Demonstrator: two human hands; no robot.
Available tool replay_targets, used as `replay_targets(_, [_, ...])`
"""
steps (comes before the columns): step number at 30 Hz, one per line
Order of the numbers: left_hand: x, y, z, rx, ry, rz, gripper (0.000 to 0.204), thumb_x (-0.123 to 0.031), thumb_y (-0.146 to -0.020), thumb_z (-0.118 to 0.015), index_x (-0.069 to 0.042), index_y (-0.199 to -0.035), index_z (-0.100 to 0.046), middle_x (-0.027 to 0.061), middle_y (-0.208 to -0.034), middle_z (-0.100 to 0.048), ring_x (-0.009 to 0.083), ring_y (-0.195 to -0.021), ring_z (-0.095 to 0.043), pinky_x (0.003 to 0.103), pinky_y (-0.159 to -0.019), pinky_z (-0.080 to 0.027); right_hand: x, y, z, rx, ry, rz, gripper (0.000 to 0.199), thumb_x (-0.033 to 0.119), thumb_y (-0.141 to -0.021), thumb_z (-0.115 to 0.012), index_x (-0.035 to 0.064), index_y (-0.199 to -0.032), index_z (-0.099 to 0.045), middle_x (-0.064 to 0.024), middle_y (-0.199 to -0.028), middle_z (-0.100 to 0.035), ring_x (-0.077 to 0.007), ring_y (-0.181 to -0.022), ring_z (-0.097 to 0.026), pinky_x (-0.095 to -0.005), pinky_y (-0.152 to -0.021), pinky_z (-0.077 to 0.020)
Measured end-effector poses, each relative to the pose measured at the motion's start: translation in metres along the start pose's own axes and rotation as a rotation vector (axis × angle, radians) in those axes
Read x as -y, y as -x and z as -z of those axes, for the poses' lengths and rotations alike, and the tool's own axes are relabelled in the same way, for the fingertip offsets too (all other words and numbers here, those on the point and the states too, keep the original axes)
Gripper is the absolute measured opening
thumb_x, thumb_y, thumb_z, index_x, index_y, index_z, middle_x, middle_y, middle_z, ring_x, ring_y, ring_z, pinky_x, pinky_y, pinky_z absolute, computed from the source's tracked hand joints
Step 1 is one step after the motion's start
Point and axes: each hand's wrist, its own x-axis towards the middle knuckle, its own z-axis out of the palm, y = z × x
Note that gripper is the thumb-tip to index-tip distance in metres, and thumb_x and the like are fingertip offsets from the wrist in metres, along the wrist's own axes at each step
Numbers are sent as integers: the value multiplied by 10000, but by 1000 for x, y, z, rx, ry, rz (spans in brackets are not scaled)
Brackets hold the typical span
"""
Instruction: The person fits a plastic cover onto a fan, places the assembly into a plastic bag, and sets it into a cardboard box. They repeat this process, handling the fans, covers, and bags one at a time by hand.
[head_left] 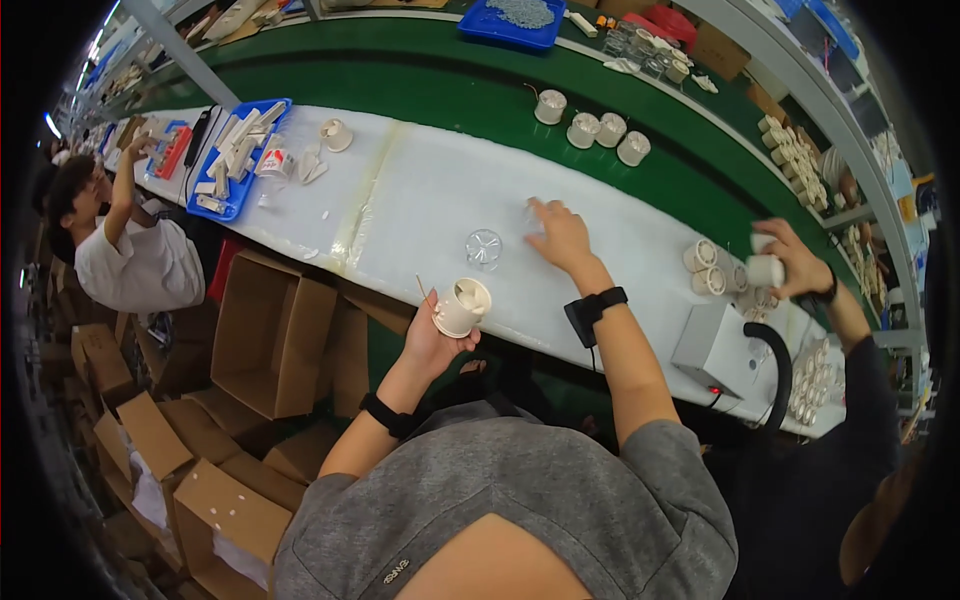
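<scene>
The person's left hand (437, 340) holds a round, smooth white cup (458, 317) (with blade-like bits inside and a thin stick-like piece poking up beside it) above the near edge of the shiny white table (430, 190). Just past it on the table lies a round, see-through piece (483, 250), and the right hand (562, 238) reaches down beside that, fingers bent, though one cannot tell if they grip anything. Farther off, more white cups (583, 130) stand on the flat green belt (400, 92).

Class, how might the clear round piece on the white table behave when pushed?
The clear round piece looks thin, so probably light. Its crisp outline suggests stiffness. On the glossy white table, it may slide easily.
</scene>
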Motion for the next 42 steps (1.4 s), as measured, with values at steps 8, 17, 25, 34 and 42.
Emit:
replay_targets(8, [18,-30,-10,145,-243,204,508,-467,-853,-224,-48,-916,-504,75,-717,-554,174,-525,-506,259,-441,-386,36,157,33,-217,-2069,-650,574,505,-801,-292,-20,-907,-498,-134,-738,-539,-233,-581,-503,-319,-509,-388])
replay_targets(17, [157,-53,-78,306,-618,754,506,-460,-854,-223,-43,-919,-502,104,-736,-550,179,-533,-510,262,-426,-394,115,402,34,-1263,-2173,-958,489,455,-821,-327,11,-957,-480,-169,-735,-546,-239,-538,-513,-314,-482,-406])
replay_targets(25, [344,-99,-86,292,-525,1283,472,-452,-830,-220,-84,-921,-501,142,-699,-522,206,-485,-458,249,-386,-354,181,467,7,-1506,-2045,-1130,455,440,-842,-311,37,-976,-475,-143,-713,-555,-210,-513,-503,-280,-464,-422])
replay_targets(34, [430,-114,-111,263,-663,1088,364,-368,-782,-268,-106,-777,-520,122,-552,-484,194,-343,-378,242,-276,-221,184,540,12,-1562,-1994,-1184,426,402,-863,-300,25,-977,-462,-127,-722,-549,-183,-530,-505,-271,-470,-419])
replay_targets(42, [449,-100,-106,244,-678,1179,346,-358,-783,-289,-101,-738,-516,88,-569,-516,181,-338,-402,227,-270,-215,170,570,22,-1572,-2002,-1201,401,384,-865,-313,24,-970,-454,-112,-739,-545,-158,-549,-505,-253,-476,-416])
